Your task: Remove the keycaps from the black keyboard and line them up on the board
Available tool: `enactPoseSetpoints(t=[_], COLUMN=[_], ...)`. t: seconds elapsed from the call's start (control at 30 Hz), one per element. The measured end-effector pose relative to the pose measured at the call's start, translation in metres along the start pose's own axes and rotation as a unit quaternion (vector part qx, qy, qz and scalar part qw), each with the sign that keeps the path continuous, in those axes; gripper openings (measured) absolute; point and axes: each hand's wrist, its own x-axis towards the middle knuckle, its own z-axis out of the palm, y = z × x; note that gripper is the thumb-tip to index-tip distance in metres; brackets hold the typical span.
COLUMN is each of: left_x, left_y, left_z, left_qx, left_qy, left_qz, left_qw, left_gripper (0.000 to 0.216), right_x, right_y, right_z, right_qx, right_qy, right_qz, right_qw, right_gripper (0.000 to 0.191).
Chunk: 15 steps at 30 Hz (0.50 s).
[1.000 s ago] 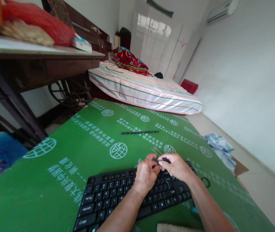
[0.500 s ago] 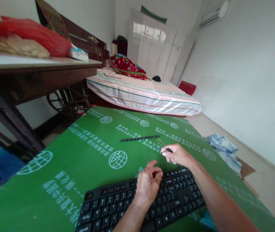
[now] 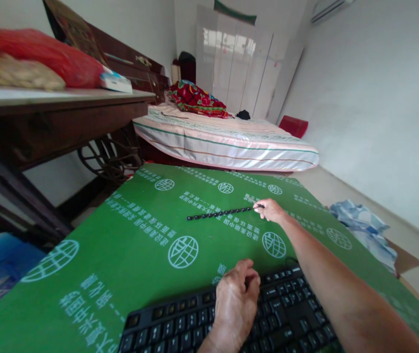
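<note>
A black computer keyboard (image 3: pixel 198 314) lies on the green board, its back row partly without keycaps at the left. Across the keyboard's middle rests my left hand (image 3: pixel 237 294), fingers curled together past the back edge; whatever they may hold is hidden. Farther out, a line of small black keycaps (image 3: pixel 219 213) runs sideways on the board. At that line's right end my right hand (image 3: pixel 268 210) is closed in a pinch. A thin wire keycap puller (image 3: pixel 250 199) pokes out beyond its fingers, and something small and dark shows at the fingertips.
The green printed board (image 3: pixel 132 255) reaches toward a bed (image 3: pixel 227 142) with a striped sheet. A sewing-machine table (image 3: pixel 58 105) holding red bags (image 3: pixel 43 54) stands left. Blue-white cloth (image 3: pixel 364 225) lies off the right edge, and a blue package (image 3: pixel 3 269) is at lower left.
My right hand has moved away from the keyboard, forward to the right end of the keycap line. My left hand stays on the keyboard. The view has shifted slightly.
</note>
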Motion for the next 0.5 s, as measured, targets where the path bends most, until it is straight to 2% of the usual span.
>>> enactPoseSetpoints(t=[0.5], left_x=[-0.001], left_y=[0.006], left_z=[-0.002], left_qx=[0.013], left_qy=[-0.017], left_qz=[-0.011], left_qw=[1.0], left_gripper=[0.024], right_x=[0.014], right_y=[0.006], right_z=[0.006], right_qx=[-0.049], right_qy=[-0.01], right_qz=[-0.002], right_qw=[0.999], right_gripper=[0.02])
